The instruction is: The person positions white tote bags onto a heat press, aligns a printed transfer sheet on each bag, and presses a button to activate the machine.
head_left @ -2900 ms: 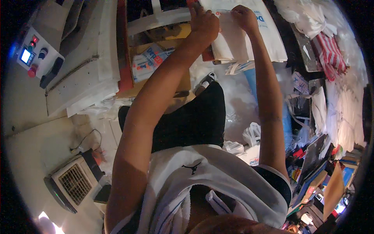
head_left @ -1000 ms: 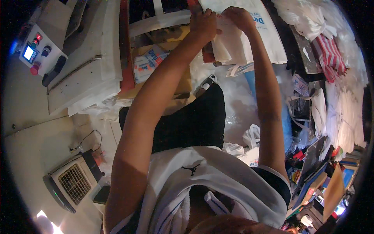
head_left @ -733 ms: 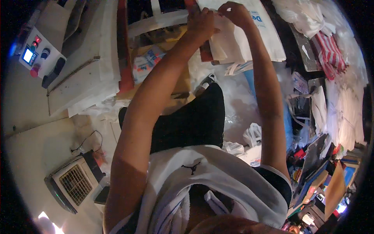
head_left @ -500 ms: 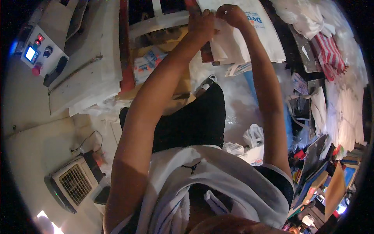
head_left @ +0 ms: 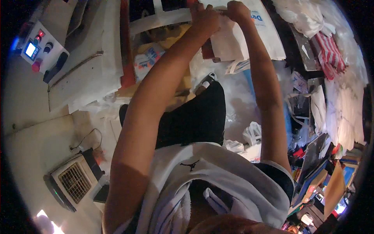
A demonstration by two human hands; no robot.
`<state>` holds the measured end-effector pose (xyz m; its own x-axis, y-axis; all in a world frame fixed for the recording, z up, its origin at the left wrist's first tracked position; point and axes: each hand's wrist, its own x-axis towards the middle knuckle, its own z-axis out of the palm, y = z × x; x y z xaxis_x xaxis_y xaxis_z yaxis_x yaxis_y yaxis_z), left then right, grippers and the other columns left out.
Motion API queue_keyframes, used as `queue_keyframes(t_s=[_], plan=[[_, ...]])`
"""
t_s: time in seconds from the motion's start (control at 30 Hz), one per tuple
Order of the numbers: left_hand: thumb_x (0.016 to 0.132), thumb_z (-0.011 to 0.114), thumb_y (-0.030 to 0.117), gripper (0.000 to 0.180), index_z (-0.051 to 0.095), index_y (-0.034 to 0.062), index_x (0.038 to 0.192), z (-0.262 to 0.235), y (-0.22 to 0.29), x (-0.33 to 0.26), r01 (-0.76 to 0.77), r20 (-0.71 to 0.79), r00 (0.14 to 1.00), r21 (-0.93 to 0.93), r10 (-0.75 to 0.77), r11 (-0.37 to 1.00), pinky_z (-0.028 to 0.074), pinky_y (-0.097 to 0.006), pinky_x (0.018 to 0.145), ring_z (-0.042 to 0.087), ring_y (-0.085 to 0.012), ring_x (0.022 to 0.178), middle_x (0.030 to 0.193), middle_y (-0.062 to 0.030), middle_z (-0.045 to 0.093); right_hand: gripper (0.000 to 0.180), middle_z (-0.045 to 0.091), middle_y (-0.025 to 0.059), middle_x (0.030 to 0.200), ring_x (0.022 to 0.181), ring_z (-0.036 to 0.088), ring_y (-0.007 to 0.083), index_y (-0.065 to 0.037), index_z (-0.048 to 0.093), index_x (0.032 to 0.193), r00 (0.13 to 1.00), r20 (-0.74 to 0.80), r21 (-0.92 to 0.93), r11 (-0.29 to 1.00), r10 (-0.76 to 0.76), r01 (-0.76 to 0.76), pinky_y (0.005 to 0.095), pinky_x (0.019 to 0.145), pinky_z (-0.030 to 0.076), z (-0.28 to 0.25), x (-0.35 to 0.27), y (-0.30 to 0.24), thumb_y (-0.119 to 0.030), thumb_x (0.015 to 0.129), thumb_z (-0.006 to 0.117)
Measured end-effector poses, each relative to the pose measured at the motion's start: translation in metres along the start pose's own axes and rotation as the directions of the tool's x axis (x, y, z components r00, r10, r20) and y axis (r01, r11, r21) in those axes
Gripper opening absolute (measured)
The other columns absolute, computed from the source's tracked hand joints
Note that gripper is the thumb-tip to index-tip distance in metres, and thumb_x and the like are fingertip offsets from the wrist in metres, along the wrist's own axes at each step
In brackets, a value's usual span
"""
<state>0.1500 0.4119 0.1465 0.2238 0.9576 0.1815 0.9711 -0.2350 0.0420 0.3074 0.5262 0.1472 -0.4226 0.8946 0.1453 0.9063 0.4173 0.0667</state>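
Note:
At the top of the head view, my left hand (head_left: 205, 20) and my right hand (head_left: 237, 12) are close together, both with fingers closed on the upper edge of a white bag (head_left: 230, 42). The bag's loose part hangs toward me between my arms. Under and beside my right hand lies a stack of flat white bags (head_left: 270, 43) with blue print. My fingertips are partly hidden, so the exact grip does not show. A pale strip (head_left: 160, 23) stretches to the left of my left hand, over a dark gap.
Left of me is a pale machine table (head_left: 87, 58) with a control box (head_left: 37, 48). A grille-fronted appliance (head_left: 74, 181) stands lower left. Below the table lie printed bags (head_left: 148, 60) and clear plastic. On the right are a red-striped bag (head_left: 330, 56) and piled white bags (head_left: 300, 15).
Both hands have shifted slightly right, still closed on the white bag. Its hanging part now looks flatter and spread wider between my arms.

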Motion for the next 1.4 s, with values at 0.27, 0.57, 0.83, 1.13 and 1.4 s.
queue_keyframes(t_s=[0.27, 0.57, 0.83, 1.13, 1.4], plan=[[0.069, 0.077, 0.062, 0.075, 0.067, 0.0074, 0.119, -0.01, 0.028, 0.015, -0.101, -0.098, 0.99, 0.01, 0.101, 0.995, 0.043, -0.056, 0.096, 0.056, -0.0385, 0.113, 0.119, -0.012, 0.06, 0.037, 0.072, 0.0171, 0.099, 0.095, 0.07, 0.0346, -0.006, 0.074, 0.093, 0.981, 0.06, -0.129, 0.973, -0.185, 0.191, 0.0458, 0.084, 0.057, 0.019, 0.014, 0.049, -0.041, 0.083, 0.068], [0.069, 0.077, 0.061, 0.075, 0.067, 0.0039, 0.116, -0.003, 0.015, 0.01, -0.113, -0.159, 0.98, 0.031, 0.116, 0.993, 0.042, -0.057, 0.096, 0.059, -0.0391, 0.11, 0.113, -0.016, 0.064, 0.046, 0.067, 0.0149, 0.072, 0.07, 0.066, 0.0346, -0.01, 0.072, 0.071, 0.947, -0.047, -0.093, 0.946, -0.317, 0.311, 0.0467, 0.069, 0.053, 0.038, 0.032, 0.068, -0.056, 0.072, 0.072], [0.071, 0.076, 0.061, 0.078, 0.063, 0.0093, 0.127, -0.003, 0.028, 0.015, -0.174, -0.166, 0.968, 0.087, 0.186, 0.981, 0.039, -0.056, 0.104, 0.058, -0.0366, 0.116, 0.118, -0.0157, 0.063, 0.034, 0.071, 0.0156, 0.076, 0.076, 0.069, 0.0356, -0.01, 0.075, 0.073, 0.98, 0.113, -0.121, 0.977, -0.164, 0.177, 0.0465, 0.07, 0.054, 0.031, 0.043, 0.081, -0.044, 0.069, 0.073], [0.068, 0.081, 0.056, 0.075, 0.06, 0.0271, 0.134, 0.004, 0.011, 0.011, -0.049, 0.004, 0.999, -0.043, 0.049, 0.998, 0.028, -0.06, 0.111, 0.042, -0.0373, 0.132, 0.132, -0.0071, 0.057, 0.044, 0.07, 0.0167, 0.085, 0.087, 0.065, 0.0376, -0.01, 0.074, 0.078, 0.969, -0.011, -0.028, 0.968, -0.248, 0.248, 0.0481, 0.083, 0.051, 0.071, 0.06, 0.054, -0.053, 0.068, 0.072], [0.069, 0.079, 0.059, 0.069, 0.066, 0.0224, 0.126, -0.008, 0.016, 0.008, -0.006, 0.025, 1.0, -0.037, 0.007, 0.999, 0.03, -0.059, 0.108, 0.041, -0.039, 0.13, 0.131, -0.0051, 0.057, 0.032, 0.069, 0.0107, 0.077, 0.077, 0.064, 0.0312, -0.014, 0.069, 0.068, 0.919, -0.281, 0.064, 0.95, -0.276, 0.305, 0.0458, 0.07, 0.05, 0.109, 0.081, 0.119, -0.045, 0.066, 0.078]])
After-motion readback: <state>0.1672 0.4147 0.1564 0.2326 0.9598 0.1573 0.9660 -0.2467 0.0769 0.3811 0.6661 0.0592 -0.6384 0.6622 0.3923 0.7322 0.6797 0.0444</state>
